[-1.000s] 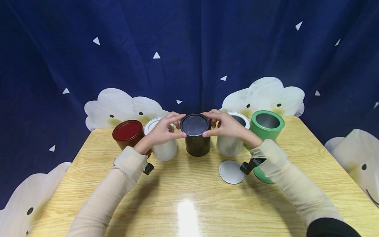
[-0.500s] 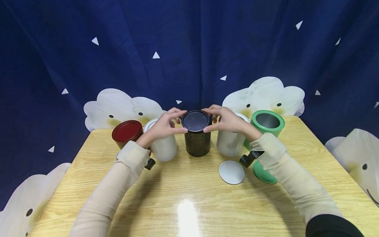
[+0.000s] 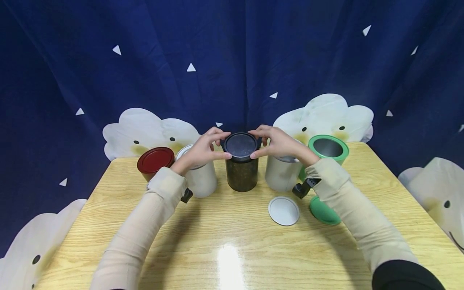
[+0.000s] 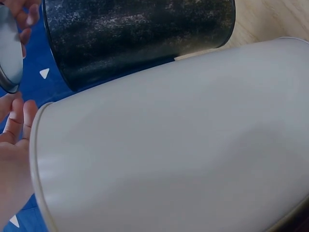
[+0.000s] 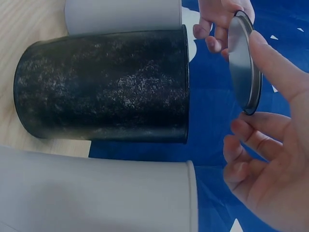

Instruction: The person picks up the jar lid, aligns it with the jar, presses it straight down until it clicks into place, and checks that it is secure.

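Between my two hands a round black can lid [image 3: 240, 144] is held level, right above the black can [image 3: 242, 178]. My left hand [image 3: 206, 148] pinches its left edge with thumb and fingertips. On the opposite edge the fingers and thumb of my right hand [image 3: 278, 141] pinch it too. In the right wrist view, a gap shows between the lid's silvery underside [image 5: 241, 63] and the dark mottled can [image 5: 106, 84]. White cans stand on both sides, the left one [image 3: 201, 182] with its lid on and the right one [image 3: 282, 176] partly covered by my right hand.
A dark red can [image 3: 156, 160] with its lid on stands at the far left. To the right is a green can [image 3: 328, 160] without a lid. A white lid [image 3: 284, 210] and a green lid [image 3: 324, 211] lie on the wooden table [image 3: 203, 249]. A blue curtain [image 3: 217, 60] hangs behind.
Both hands have moved upward with the black lid, which sat on or close to the can's top before and is now higher over it. The cans and the loose lids have stayed put.
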### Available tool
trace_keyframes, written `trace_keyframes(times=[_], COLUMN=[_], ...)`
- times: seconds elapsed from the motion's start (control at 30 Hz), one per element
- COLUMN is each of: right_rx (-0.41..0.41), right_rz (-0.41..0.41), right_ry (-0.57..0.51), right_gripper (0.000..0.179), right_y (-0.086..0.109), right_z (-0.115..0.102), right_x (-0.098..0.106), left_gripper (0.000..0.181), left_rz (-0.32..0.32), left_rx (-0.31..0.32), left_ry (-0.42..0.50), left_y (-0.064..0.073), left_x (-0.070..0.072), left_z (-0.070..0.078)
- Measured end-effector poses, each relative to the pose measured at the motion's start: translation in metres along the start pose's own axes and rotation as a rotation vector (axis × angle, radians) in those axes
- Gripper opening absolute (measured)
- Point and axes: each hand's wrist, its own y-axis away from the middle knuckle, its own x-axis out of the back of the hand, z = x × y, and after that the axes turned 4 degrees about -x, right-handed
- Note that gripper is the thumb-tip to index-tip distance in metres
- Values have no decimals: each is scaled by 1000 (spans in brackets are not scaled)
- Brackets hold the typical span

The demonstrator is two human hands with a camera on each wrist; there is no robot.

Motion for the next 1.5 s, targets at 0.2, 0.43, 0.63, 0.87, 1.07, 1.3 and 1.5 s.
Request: trace_keyframes(times=[0.2,0.43,0.63,0.87,1.07,1.3,1.5], right_rx=[2,14,44,32,21,13,28], right_rz=[-11,-23,-21,-42,-68,-116,-131], right_ry=[47,73,74,85,84,78,78], right_gripper=[73,73,72,72,72,72,70], right_y=[-4,-8,-12,-16,-20,-22,-21], right_z=[1,5,10,14,17,20,25], right_x=[2,3,5,5,5,2,-2], left_gripper=[64,63,63,62,63,64,63], left_rz=[-19,-50,-71,-72,-81,-126,-132], left_rx=[1,38,22,12,35,127,139], left_ry=[-55,-77,-97,-116,-129,-116,-98], left_y=[-4,-9,-14,-17,-18,-19,-19], left_x=[1,2,2,1,2,-1,-7], left_z=[-1,-1,-8,-12,-12,-16,-20])
